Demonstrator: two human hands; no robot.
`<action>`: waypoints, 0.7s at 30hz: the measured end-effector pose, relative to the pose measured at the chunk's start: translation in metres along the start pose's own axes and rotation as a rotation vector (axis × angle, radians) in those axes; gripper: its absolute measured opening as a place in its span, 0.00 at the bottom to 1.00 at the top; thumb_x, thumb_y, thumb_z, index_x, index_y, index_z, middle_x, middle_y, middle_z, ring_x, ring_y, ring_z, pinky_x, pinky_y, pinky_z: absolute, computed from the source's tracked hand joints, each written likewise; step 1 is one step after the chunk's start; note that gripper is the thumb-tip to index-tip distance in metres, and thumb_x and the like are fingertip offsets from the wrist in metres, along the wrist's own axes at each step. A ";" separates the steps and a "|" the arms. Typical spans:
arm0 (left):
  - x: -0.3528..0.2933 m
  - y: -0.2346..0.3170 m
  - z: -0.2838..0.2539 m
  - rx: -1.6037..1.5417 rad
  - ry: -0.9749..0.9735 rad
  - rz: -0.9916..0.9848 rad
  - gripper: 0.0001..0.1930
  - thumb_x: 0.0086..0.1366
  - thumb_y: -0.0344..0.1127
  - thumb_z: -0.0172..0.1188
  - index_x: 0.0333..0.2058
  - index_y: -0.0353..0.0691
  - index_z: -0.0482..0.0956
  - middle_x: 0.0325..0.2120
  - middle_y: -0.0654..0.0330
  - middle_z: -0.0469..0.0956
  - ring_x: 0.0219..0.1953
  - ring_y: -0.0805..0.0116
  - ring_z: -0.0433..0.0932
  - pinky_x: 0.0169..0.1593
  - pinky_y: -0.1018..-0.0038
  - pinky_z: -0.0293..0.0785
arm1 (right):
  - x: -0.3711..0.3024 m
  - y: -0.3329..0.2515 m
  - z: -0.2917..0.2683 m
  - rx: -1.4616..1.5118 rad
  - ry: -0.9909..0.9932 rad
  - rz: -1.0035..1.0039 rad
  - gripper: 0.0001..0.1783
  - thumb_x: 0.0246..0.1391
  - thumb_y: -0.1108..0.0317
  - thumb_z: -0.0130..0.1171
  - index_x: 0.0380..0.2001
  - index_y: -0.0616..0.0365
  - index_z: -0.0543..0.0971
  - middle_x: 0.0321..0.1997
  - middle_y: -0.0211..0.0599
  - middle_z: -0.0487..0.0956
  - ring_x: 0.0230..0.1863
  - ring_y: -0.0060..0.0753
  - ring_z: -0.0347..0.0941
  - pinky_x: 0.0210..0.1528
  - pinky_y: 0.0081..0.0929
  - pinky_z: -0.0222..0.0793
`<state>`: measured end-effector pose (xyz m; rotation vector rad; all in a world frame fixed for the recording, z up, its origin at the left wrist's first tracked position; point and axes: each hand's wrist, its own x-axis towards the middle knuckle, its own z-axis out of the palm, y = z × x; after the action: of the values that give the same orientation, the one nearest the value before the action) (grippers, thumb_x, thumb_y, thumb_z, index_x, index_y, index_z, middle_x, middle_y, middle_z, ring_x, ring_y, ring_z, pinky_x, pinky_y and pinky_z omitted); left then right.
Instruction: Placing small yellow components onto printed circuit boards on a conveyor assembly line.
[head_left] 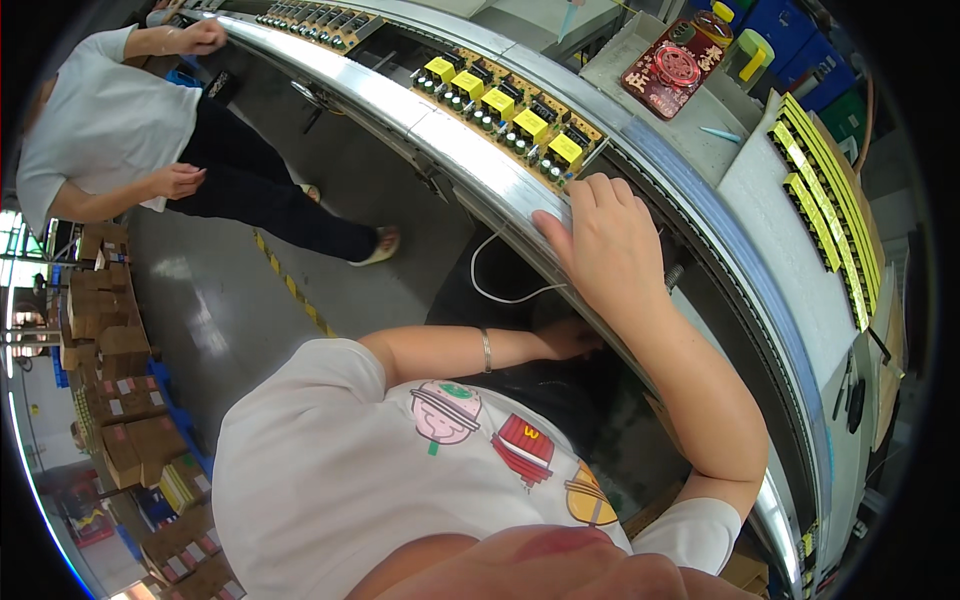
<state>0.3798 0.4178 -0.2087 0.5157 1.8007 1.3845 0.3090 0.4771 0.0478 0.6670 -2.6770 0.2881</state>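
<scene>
My right hand (612, 245) rests on the silver metal rail (470, 155) of a conveyor line, thumb spread apart from the fingers and nothing seen in its grasp. Its fingertips lie at the near end of a circuit board panel (510, 115), which carries a row of yellow transformers and small capacitors; whether they touch it I cannot tell. My left hand (568, 338) is low beside the rail's underside, in dark shadow, its fingers not distinguishable. A white cable (490, 292) loops down near it.
Another board panel (320, 25) sits farther up the line. Beyond the conveyor, a bench holds a dark red box (668, 70), an oil-coloured bottle (712, 22), a green jug (745, 58) and yellow component strips (825, 215). A co-worker (115, 120) stands at left, near stacked cartons (125, 350).
</scene>
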 end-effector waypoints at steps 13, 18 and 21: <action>0.007 -0.012 0.005 -0.042 0.001 0.057 0.14 0.71 0.40 0.55 0.47 0.38 0.81 0.31 0.58 0.82 0.30 0.64 0.79 0.42 0.69 0.75 | 0.007 0.005 0.005 0.124 -0.011 -0.019 0.15 0.62 0.60 0.57 0.40 0.63 0.79 0.38 0.42 0.78 0.40 0.43 0.73 0.45 0.34 0.72; 0.005 -0.006 0.003 -0.022 -0.020 0.012 0.14 0.71 0.39 0.54 0.45 0.38 0.81 0.31 0.58 0.82 0.30 0.64 0.79 0.42 0.69 0.75 | 0.004 0.008 0.005 0.138 0.013 -0.015 0.14 0.60 0.61 0.59 0.39 0.62 0.79 0.36 0.42 0.78 0.38 0.43 0.74 0.43 0.34 0.72; 0.011 -0.016 0.007 -0.001 -0.020 0.043 0.13 0.71 0.39 0.54 0.44 0.38 0.82 0.30 0.58 0.82 0.30 0.64 0.79 0.42 0.69 0.75 | 0.001 0.001 -0.004 0.040 -0.008 0.010 0.14 0.59 0.61 0.60 0.37 0.62 0.79 0.36 0.41 0.78 0.37 0.42 0.73 0.42 0.34 0.72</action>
<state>0.3813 0.4249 -0.2276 0.5688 1.7823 1.4036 0.3083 0.4789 0.0518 0.6676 -2.6897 0.3429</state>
